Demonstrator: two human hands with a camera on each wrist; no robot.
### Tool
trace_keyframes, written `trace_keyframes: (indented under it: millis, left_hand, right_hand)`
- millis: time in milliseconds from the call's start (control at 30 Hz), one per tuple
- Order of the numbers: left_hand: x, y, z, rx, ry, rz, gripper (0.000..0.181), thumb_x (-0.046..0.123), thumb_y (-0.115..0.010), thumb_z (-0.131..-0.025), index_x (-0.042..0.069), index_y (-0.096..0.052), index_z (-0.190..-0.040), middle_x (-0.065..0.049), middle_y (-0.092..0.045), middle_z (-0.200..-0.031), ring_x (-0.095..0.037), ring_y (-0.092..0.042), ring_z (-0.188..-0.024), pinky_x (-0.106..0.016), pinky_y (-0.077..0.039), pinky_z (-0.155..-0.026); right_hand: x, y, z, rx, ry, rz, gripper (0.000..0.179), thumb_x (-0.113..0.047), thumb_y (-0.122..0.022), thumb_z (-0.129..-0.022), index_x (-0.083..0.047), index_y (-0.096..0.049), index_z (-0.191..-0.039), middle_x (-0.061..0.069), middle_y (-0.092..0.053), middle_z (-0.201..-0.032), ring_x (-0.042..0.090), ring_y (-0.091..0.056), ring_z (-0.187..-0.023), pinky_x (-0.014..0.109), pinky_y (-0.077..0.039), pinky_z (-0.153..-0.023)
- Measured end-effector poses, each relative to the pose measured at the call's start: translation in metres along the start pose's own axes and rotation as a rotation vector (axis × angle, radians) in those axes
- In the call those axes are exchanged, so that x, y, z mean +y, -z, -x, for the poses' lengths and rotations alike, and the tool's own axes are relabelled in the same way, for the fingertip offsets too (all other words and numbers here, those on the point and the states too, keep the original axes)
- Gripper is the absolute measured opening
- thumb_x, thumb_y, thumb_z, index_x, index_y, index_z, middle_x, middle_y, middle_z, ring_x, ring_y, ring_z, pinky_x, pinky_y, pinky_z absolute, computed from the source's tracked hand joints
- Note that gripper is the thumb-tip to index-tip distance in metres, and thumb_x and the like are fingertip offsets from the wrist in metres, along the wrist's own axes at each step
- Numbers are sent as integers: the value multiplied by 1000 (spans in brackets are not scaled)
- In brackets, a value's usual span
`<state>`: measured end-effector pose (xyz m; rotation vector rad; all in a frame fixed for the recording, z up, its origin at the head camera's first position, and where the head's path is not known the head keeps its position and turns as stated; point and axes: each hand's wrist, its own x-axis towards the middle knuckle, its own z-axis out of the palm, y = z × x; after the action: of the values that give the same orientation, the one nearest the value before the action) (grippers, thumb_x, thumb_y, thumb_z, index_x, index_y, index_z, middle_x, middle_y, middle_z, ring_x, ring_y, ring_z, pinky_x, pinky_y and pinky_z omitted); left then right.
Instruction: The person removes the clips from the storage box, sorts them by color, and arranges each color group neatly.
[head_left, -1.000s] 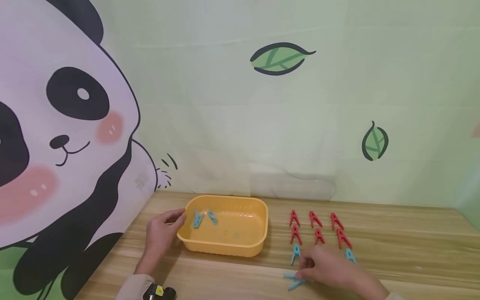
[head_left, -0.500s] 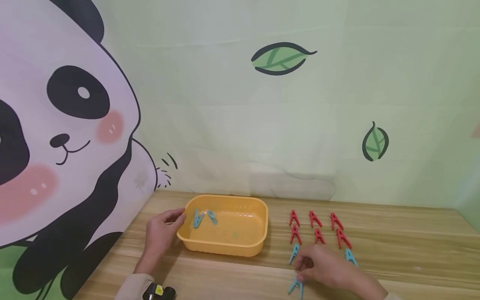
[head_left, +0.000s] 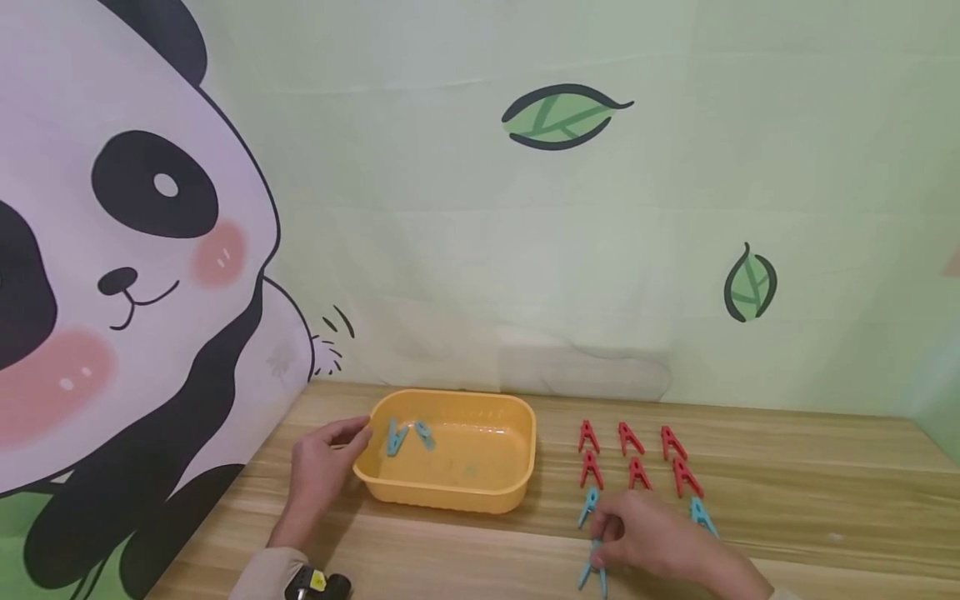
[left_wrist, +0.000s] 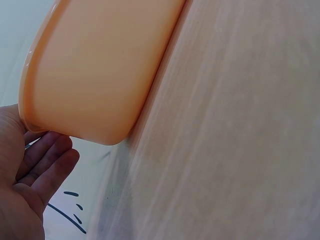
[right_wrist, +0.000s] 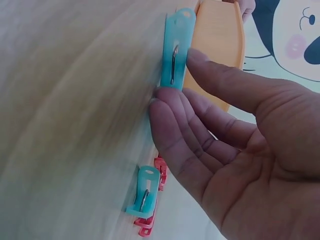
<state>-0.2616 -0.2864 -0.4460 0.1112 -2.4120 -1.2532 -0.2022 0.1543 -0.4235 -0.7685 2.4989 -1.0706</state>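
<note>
At its left end, my left hand (head_left: 322, 462) holds the rim of a yellow plastic basin (head_left: 442, 497); the left wrist view shows fingers behind the basin's wall (left_wrist: 100, 75). Two blue clothespins (head_left: 396, 439) lie inside the basin. My right hand (head_left: 652, 533) pinches another blue clothespin (head_left: 594, 577) at its upper end, legs spread toward the front edge. In the right wrist view the thumb lies against this clothespin (right_wrist: 177, 50), with the fingertips below. Just beyond the hand lies a blue clothespin (head_left: 588, 507), and one more blue clothespin (head_left: 702, 517) lies to its right.
Red clothespins (head_left: 637, 472) form two rows behind the blue ones on the wooden table (head_left: 810, 492). A green cloth backdrop (head_left: 420, 250) with a printed panda stands at the table's back edge. A black device (head_left: 318, 582) sits on the left wrist.
The clothespin at my right hand has turned from legs pointing left to legs pointing toward the front edge, and has slid slightly away from me. My left hand and the basin stay put.
</note>
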Motion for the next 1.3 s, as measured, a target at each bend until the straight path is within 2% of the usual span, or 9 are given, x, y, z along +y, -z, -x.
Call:
trace_keyframes:
  millis: [133,400,800,1033,1200,1300]
  left_hand:
    - [0,0,0,2,-2,-4,27,14,-76,-100,1,-78,-123,-15,-78,-117,-29,-72,-110,-43,-60,-97]
    - [-1,0,-1,0,-7,-10,27,14,-76,-100,1,-77,-124,-15,-77,-118,-30,-72,-110,-43,-60,-97]
    - [1,1,0,-5,6,-8,27,14,-75,-101,1,-77,-125,-15,-77,-119,-30,-71,-111,-44,-60,-98]
    - [2,1,0,-3,1,-5,27,14,-76,-101,1,-77,-124,-15,-77,-118,-30,-72,-111,-43,-60,-97]
    - [1,0,-1,-3,1,0,27,14,-76,-100,1,-77,-124,-15,-77,-118,-29,-72,-110,-41,-61,-96]
    - [1,0,0,2,-1,-1,27,14,-76,-100,1,-77,-124,-15,-78,-117,-30,-72,-109,-41,-61,-96]
  right_hand:
    - [-3,-1,-1,14,-2,17,13,-11,-85,-91,-10,-74,-97,-7,-67,-83,11,-60,-75,24,-53,-65]
    - [-1,-2,-3,42,11,-21,13,-7,-85,-90,-7,-74,-97,-6,-67,-82,10,-61,-75,24,-54,-64]
    - [-2,-2,-4,44,-7,-6,14,-6,-85,-89,-7,-73,-96,-6,-67,-82,11,-62,-76,24,-55,-65]
    - [1,-1,-3,53,20,-25,14,-6,-85,-89,-6,-73,-97,-7,-66,-83,9,-61,-77,23,-54,-66]
    - [1,7,0,108,67,-45,16,-6,-85,-90,-4,-72,-99,-5,-67,-87,8,-62,-80,23,-56,-69]
    - [-2,14,1,150,82,-20,18,-8,-86,-89,-4,-72,-100,-6,-67,-88,7,-62,-81,24,-57,-70]
